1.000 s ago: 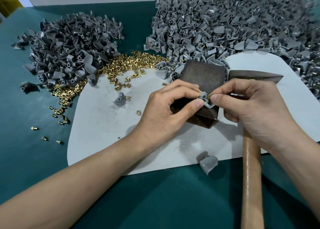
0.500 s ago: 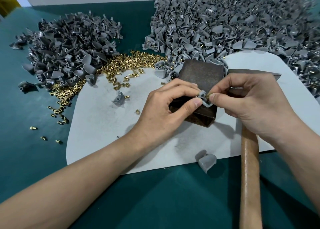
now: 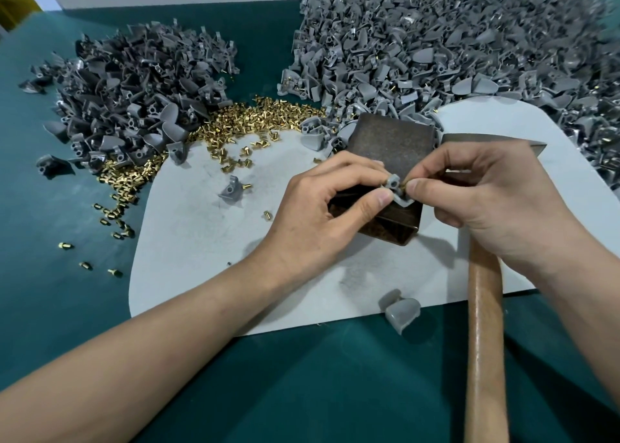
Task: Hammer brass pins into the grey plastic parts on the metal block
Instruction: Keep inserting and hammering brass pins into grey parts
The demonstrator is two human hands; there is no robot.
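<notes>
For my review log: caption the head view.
Left hand holds grey part over metal block; right hand pinches brass pin.

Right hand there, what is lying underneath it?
A hammer: its wooden handle runs out below the right hand and its dark head shows beyond the knuckles, on the grey mat. The stretch between is covered.

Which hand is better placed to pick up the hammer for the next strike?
Right. The hammer lies just beneath the right hand, which only pinches a brass pin. The left hand grips the grey part at the metal block and is probably needed to steady it.
</notes>
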